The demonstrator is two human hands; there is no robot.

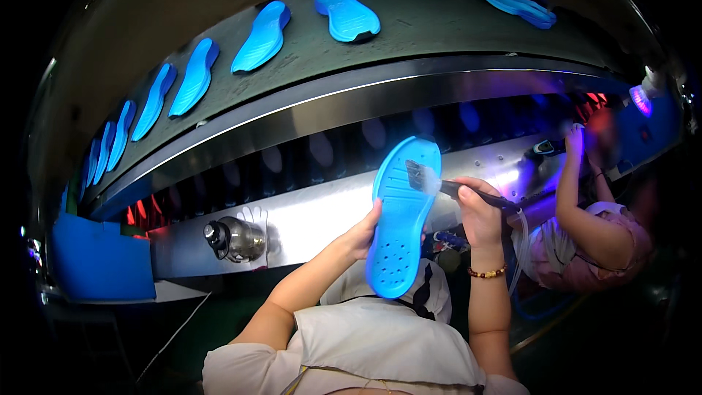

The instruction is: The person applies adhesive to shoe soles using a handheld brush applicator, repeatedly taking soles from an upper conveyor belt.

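My left hand [363,234] grips a blue shoe sole [398,219] by its left edge, thumb on its face. The sole is upright in front of my chest, with grooves across its upper part and small holes at its lower end. In my right hand [479,213] is a brush [504,205] with a black handle, its fingers closed around it. The brush's bristles lie over the upper part of the sole and look blurred. A thin clear tube [524,238] hangs from the handle's rear end.
Beyond a metal rail, several blue soles [194,77] lie along a dark conveyor belt [431,29]. A clear jug with a black lid [241,240] stands on the metal ledge [322,212], beside a pale glove [257,219]. At the right, another person [596,238] works under a purple-lit lamp [642,101].
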